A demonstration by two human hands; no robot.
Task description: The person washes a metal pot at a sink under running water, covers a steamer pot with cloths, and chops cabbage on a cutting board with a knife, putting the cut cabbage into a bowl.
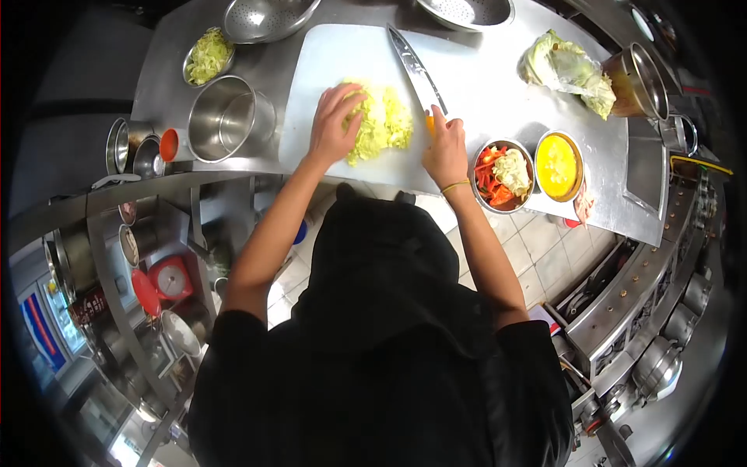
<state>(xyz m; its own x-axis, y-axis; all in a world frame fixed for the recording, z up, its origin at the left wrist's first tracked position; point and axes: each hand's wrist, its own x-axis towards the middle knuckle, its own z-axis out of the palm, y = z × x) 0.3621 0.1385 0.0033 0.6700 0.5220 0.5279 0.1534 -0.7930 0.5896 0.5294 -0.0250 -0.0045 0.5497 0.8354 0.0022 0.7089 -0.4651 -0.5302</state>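
Containers around the white cutting board (311, 97), largest first: beyond its far left corner, a steel colander (268, 23), with a second colander (467, 17) past the far right; just left, a deep steel pot (201, 124); at far right, another pot (640, 78), with lettuce in clear plastic (554, 64) against it; near the near right corner, a bowl of red pepper pieces and a pale chopped heap (532, 177), beside a bowl of yellow liquid (580, 184); farther left, a small bowl of shredded lettuce (187, 71).

On the board, around the middle, chopped lettuce (381, 124): pale yellow-green, moist-looking, in a loose heap of fine pieces. To its right, a long knife (418, 71), blade pointing toward the far edge.

Left hand (334, 128) at the heap's left side, palm down, fingers bent and slightly spread. Right hand (446, 149) by the board's right side, fingers curled around the orange handle (429, 123).
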